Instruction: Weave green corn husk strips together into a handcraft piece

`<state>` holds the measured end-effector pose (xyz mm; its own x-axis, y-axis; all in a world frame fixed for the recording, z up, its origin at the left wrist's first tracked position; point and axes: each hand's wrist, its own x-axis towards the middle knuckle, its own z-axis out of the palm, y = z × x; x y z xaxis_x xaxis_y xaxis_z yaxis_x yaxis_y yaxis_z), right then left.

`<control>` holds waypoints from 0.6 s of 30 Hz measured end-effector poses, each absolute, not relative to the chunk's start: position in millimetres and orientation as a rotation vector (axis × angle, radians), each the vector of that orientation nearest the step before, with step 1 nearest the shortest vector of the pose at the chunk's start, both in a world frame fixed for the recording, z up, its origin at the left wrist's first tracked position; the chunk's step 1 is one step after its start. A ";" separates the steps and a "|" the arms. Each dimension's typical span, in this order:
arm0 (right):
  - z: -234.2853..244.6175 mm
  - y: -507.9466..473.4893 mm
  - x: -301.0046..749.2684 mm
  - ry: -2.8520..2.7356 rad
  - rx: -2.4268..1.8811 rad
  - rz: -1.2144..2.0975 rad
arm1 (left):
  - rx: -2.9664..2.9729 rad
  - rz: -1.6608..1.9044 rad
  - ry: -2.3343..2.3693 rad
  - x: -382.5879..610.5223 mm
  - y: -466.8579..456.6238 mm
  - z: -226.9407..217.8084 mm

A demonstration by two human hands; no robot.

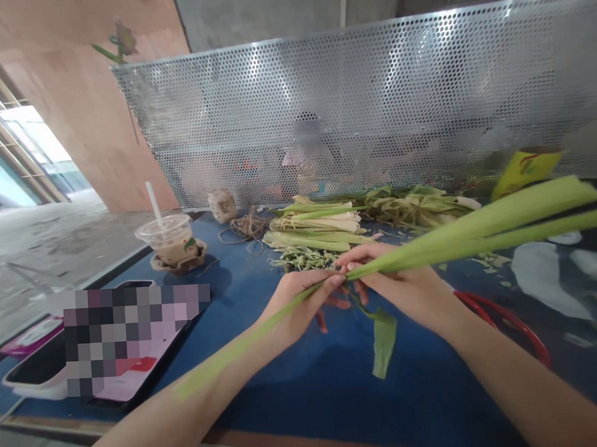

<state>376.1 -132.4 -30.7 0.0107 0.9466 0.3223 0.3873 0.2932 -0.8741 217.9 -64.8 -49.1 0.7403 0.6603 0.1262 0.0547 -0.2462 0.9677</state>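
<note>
The green leaf bundle (pixel 459 238) is held in the air above the table, its narrow neck gripped by 2 hands. With the clock centred on that neck, its broad blades fan out between 2 and 3 o'clock, above the right wrist, and a narrow, blurred tail runs to 8 o'clock across the left forearm. A short, broad leaf piece (pixel 385 342) dangles at 5 o'clock.

The left hand (pixel 297 303) pinches the neck between thumb and forefinger. The right hand (pixel 394 272) is closed around the bundle just beside it, the 2 sets of fingertips nearly meeting.

At 10 o'clock, near the left hand, lie small knotted green pieces (pixel 305 258); beyond them are tangled brown twine (pixel 251 226) and a pale lump (pixel 222 206). Stacked leaves (pixel 318 226) lie at 11, a loose leaf heap (pixel 418 207) between 1 and 2, a yellow packet (pixel 530 168) at 2, white sheeting (pixel 546 280) at 3, and a red loop (pixel 521 318) near 4, beside the right forearm.

Between 9 and 10 stands a lidded cup (pixel 169 240) with a straw; between 8 and 9, a phone (pixel 33 371) and a larger device (pixel 126 379), partly pixelated. All rest on the blue table (pixel 287 397). A perforated metal panel (pixel 223 121) spans the far side, with a blurred person behind it.
</note>
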 end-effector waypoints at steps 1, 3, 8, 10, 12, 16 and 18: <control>-31.7 -132.3 375.5 -1.555 -1.237 0.728 | 1.756 0.644 0.559 217.9 -65.0 -48.9; -33.6 -132.0 373.3 -1.548 -1.183 0.745 | 1.778 0.688 0.550 218.0 -65.5 -49.2; -34.3 -132.1 364.3 -1.438 -1.262 0.640 | 1.868 0.830 0.604 217.4 -67.8 -55.4; -34.4 -131.8 363.3 -1.397 -1.323 0.548 | 1.877 0.851 0.606 216.9 -69.2 -57.2; -35.2 -131.2 364.4 -1.383 -1.339 0.511 | 1.850 0.865 0.604 216.9 -71.0 -57.1; -38.9 -128.3 369.3 -1.320 -1.251 0.655 | 1.776 0.869 0.611 218.6 -74.1 -53.9; -41.7 -125.8 371.3 -1.294 -1.170 0.770 | 1.724 0.848 0.624 219.6 -75.0 -52.1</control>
